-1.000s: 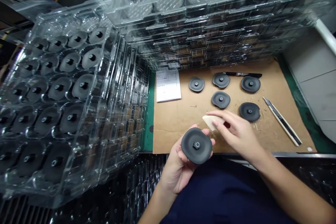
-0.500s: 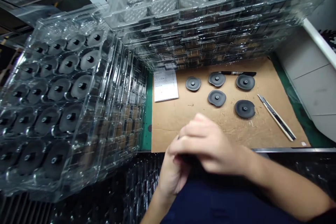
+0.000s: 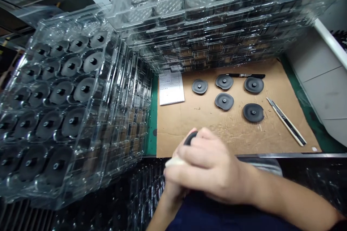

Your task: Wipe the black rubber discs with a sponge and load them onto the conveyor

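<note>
Just in front of the cardboard's near edge, my two hands are closed together. My left hand (image 3: pixel 173 189), mostly hidden behind the right, grips a black disc-shaped part (image 3: pixel 191 138); only its dark rim shows. My right hand (image 3: pixel 208 168) is wrapped over the left, its fingers curled around a small pale white piece (image 3: pixel 175 161) whose kind I cannot make out. Several similar dark grey discs with a central stub, such as one disc (image 3: pixel 224 101), lie apart on the cardboard sheet (image 3: pixel 176 126) beyond my hands.
A stack of clear plastic trays (image 3: pixel 92 140) filled with black discs stands at left. Another clear tray stack (image 3: pixel 206 32) rises across the back. On the cardboard are a printed paper slip (image 3: pixel 171 88), a black pen (image 3: pixel 245 75) and a white-edged cutter knife (image 3: pixel 286 122).
My right hand has shifted lower over the left and turned. The pale piece and the black part's rim now show between the fingers. The discs on the cardboard have stayed put.
</note>
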Motion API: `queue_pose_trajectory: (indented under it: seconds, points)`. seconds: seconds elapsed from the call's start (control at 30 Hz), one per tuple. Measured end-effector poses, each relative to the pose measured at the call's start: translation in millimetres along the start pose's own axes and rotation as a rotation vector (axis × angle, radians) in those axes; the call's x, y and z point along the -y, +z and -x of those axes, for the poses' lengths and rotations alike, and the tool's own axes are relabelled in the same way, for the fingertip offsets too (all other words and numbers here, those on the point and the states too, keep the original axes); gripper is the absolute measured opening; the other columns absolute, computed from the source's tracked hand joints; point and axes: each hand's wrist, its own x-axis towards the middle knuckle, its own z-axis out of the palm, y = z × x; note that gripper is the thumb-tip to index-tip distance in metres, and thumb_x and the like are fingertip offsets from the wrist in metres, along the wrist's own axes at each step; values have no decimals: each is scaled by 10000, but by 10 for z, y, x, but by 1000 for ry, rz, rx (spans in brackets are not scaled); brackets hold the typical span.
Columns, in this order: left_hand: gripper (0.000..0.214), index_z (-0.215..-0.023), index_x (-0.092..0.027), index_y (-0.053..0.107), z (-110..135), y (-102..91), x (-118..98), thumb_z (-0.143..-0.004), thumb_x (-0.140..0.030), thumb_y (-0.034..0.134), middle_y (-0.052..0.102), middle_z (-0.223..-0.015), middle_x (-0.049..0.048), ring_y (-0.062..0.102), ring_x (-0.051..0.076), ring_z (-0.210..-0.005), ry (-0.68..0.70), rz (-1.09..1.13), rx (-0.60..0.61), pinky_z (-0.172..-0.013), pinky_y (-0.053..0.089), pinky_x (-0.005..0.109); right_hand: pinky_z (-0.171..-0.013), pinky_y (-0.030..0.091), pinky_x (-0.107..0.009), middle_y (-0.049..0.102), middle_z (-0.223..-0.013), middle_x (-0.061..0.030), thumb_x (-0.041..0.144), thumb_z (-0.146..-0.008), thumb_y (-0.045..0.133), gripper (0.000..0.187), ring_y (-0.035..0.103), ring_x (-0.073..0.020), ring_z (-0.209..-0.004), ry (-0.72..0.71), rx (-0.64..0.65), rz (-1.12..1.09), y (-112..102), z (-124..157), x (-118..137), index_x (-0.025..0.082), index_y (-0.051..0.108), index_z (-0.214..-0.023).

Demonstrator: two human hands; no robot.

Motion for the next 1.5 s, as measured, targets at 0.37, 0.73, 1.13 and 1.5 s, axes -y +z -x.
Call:
queue_pose_trajectory:
  seconds: [0.37,0.73,1.13,1.5]
  points:
    - [616,-1143,-283,609,-32,-84,-65,-569,-421,786,631,-1204,47,611,251,-1053,0,101,198,-890,489,311,-739,431,-299,679,-870,-4,254,-875,523,198,592,-162,-804,660,78,-146,316,724,-722,255,677,-1000]
    - [542,-1092,-250,637,-32,37,-5,-583,-298,815,680,-1037,14,632,162,-945,33,66,137,-808,495,201,-759,449,-296,639,-1000,-46,206,-897,476,278,565,-156,-855,441,-228,-163,0,217,-23,188,572,-1158]
    - [494,-1074,-283,655,-5,28,-29,-604,-253,805,688,-1053,3,640,157,-962,93,57,116,-894,479,232,-745,434,-302,639,-881,-55,114,-879,459,245,542,-147,-788,176,-95,-208,104,190,51,131,586,-1087]
    - [596,-1093,-307,649,63,110,-38,-527,-345,832,667,-1130,-5,580,163,-1083,81,105,138,-896,455,188,-669,338,-299,626,-827,-33,122,-887,455,233,504,-140,-722,363,-36,125,-213,279,23,179,601,-1060]
